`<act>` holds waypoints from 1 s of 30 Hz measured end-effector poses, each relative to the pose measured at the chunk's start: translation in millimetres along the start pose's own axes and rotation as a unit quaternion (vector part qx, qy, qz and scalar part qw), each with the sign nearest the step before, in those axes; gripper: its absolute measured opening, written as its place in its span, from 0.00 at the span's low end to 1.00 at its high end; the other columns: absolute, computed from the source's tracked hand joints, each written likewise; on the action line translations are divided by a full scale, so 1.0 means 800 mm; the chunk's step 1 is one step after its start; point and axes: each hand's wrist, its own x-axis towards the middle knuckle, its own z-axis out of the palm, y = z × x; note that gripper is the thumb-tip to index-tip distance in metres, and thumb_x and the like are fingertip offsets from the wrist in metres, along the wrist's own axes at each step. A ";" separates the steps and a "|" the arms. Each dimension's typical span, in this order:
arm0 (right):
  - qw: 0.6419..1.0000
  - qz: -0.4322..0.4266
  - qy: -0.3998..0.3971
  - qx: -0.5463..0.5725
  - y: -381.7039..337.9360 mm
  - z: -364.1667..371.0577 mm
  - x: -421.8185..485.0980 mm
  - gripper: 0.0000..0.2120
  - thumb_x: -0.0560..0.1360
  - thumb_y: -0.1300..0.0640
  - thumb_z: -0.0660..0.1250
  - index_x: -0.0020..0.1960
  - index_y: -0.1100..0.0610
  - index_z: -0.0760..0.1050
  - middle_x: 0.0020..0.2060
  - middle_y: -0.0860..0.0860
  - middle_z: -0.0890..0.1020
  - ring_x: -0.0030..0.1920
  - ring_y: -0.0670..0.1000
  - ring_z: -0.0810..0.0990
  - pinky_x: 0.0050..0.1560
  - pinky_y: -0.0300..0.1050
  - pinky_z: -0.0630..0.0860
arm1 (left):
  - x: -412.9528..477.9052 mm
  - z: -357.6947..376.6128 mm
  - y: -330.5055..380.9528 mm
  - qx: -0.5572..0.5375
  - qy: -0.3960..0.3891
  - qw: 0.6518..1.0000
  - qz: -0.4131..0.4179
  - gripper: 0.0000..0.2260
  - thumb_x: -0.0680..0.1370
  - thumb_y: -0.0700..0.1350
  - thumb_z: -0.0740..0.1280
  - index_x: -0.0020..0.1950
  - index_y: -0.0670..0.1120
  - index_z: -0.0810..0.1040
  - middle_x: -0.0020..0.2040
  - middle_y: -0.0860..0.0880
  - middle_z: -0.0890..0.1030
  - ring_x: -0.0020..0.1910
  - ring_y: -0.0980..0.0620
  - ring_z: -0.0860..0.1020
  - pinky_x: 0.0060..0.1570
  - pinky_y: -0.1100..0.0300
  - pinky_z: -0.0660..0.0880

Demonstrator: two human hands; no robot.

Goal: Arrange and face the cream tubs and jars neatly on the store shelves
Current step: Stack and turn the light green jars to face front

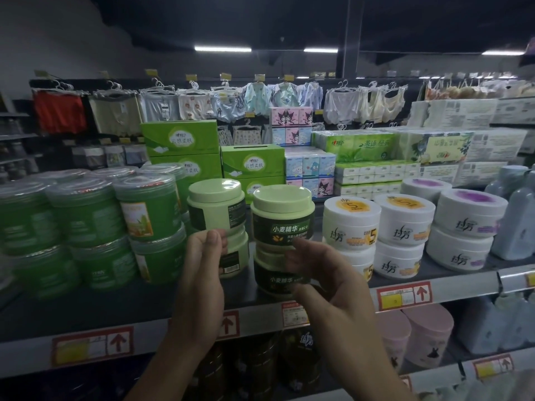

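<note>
Dim store aisle; grey shelf (463,287) with red arrow price tags (404,295) along its front rail. Hanging garments (115,111) and green tissue boxes (179,140) on the rack behind. Shelf row, left to right: green clear-lidded tubs (84,209) stacked two high, two stacks of pale-green-lidded jars, then white tubs with yellow tops (351,224) and white tubs with purple tops (469,212), also two high. The left stack's top jar (215,204) shows its small-print back panel; the right stack's top jar (282,218) faces front, dark label readable, as does the jar beneath it (272,280). Your left hand (202,264) is raised edge-on before the left stack's lower jar (236,261), fingers loosely curled, fingertips level with the seam between the two jars; nothing clasped. Your right hand (333,285) is up before the right stack's lower jar, fingers spread in a slack curl, grasping nothing. Whether either hand's fingertips touch a jar cannot be told.
</note>
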 end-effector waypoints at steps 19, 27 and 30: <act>0.990 0.052 -0.132 -0.003 0.017 0.097 0.008 0.34 0.77 0.72 0.68 0.71 0.40 0.70 0.57 0.24 0.80 0.60 0.24 0.76 0.57 0.23 0.72 | 0.024 -0.034 0.013 -0.068 -0.053 0.986 -0.144 0.19 0.87 0.54 0.45 0.50 0.54 0.74 0.41 0.58 0.79 0.28 0.71 0.79 0.25 0.75 0.72; 0.994 0.027 -0.108 0.006 0.025 0.118 0.021 0.30 0.72 0.72 0.66 0.62 0.41 0.77 0.58 0.36 0.86 0.63 0.39 0.82 0.66 0.41 0.78 | 0.068 -0.044 -0.026 -0.103 -0.067 0.973 -0.196 0.24 0.87 0.59 0.44 0.51 0.53 0.77 0.35 0.58 0.86 0.34 0.64 0.84 0.28 0.69 0.77; 0.994 0.036 -0.105 0.011 0.025 0.122 0.024 0.31 0.73 0.74 0.66 0.62 0.41 0.77 0.58 0.39 0.86 0.62 0.41 0.83 0.65 0.43 0.79 | 0.088 -0.050 -0.044 -0.081 -0.071 0.973 -0.206 0.28 0.86 0.64 0.45 0.58 0.51 0.81 0.48 0.51 0.89 0.45 0.58 0.87 0.39 0.63 0.81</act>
